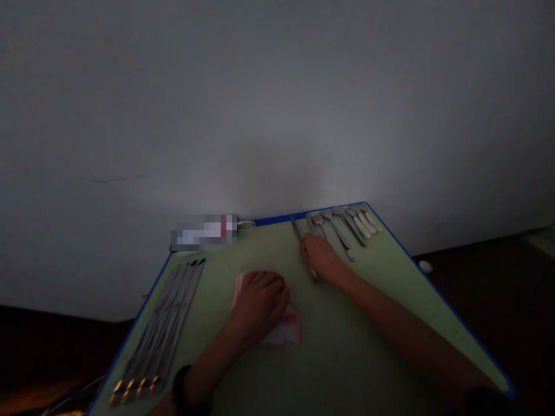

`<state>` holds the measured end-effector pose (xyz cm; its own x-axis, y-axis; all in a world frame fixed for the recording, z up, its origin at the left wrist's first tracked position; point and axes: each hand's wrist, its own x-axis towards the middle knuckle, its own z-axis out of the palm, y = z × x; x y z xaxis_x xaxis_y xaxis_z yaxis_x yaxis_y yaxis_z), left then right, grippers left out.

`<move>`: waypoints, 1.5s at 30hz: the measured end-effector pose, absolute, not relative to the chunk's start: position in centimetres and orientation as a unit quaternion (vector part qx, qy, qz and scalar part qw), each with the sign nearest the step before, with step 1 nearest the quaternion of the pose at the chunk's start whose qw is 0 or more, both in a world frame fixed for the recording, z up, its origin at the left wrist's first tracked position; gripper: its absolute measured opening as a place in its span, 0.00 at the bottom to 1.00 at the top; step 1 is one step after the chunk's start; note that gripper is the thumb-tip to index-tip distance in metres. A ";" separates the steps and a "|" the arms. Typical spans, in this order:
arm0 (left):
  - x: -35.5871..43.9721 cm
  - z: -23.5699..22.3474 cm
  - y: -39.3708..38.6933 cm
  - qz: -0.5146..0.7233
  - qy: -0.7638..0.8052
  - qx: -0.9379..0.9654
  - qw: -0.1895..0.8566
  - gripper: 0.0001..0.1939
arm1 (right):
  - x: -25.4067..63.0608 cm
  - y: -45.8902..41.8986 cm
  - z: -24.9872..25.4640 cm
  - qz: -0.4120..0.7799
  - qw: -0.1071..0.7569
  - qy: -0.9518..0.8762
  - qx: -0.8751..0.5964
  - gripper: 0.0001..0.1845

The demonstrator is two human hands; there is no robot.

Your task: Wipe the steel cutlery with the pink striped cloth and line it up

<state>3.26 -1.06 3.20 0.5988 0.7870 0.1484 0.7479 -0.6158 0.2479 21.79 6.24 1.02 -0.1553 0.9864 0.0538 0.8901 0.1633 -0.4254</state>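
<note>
My left hand (262,297) lies over a pink-and-white cloth (288,329) near the middle of the table, its fingers curled on the fabric. The hand covers much of the cloth. Further right, my right hand (321,254) has its fingers closed on a table knife (297,230), which lies at a slant with its far end near the blue edge. Just beyond that hand, several metal spoons (338,228) and other cutlery lie in a row, some with pale handles (365,224). My right hand partly hides the nearest pieces.
Along the left side of the light green table (347,346) lie several long, thin metal utensils (169,323) side by side. A blurred-out white package (203,234) with a white cord (247,223) sits at the back left. A grey wall (277,115) stands behind the blue edge.
</note>
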 end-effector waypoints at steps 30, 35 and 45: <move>13.5 2.2 6.4 -0.098 0.508 0.856 0.000 0.17 | 26.1 0.4 -1.2 0.038 0.087 -0.807 -0.583 0.21; 13.3 1.5 6.6 -0.076 0.527 0.847 -0.010 0.24 | 26.3 0.3 -1.6 0.039 0.109 -0.799 -0.591 0.21; 14.3 1.0 8.0 -0.061 0.533 0.844 -0.008 0.23 | 26.2 0.1 -1.5 0.058 0.147 -0.785 -0.599 0.22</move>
